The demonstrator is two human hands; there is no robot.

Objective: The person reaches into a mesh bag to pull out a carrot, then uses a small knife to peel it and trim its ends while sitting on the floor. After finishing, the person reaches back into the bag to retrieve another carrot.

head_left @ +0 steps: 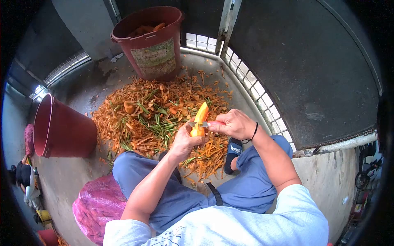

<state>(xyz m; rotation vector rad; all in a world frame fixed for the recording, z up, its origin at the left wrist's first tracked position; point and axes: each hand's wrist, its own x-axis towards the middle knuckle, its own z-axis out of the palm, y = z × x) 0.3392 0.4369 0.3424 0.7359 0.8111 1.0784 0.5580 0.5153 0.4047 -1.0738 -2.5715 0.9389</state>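
My left hand (183, 141) is closed around the lower end of a partly peeled carrot (202, 111), whose bright orange tip points away from me. In my right hand (237, 124) is a peeler (205, 124) with a pinkish-red handle, mostly covered by my fingers. Its metal blade lies across the middle of the carrot, touching it. Beneath both hands a wide heap of carrot peelings (119, 110) covers the floor, mixed with green stem pieces (158, 125).
Beyond the heap stands a red bucket (154, 61) with carrots inside. Another red bucket (69, 127) is at the left, its inside partly seen. A pink mesh sack (100, 207) rests beside my left knee. A dark panel (303, 74) and metal grating (262, 96) border the right side.
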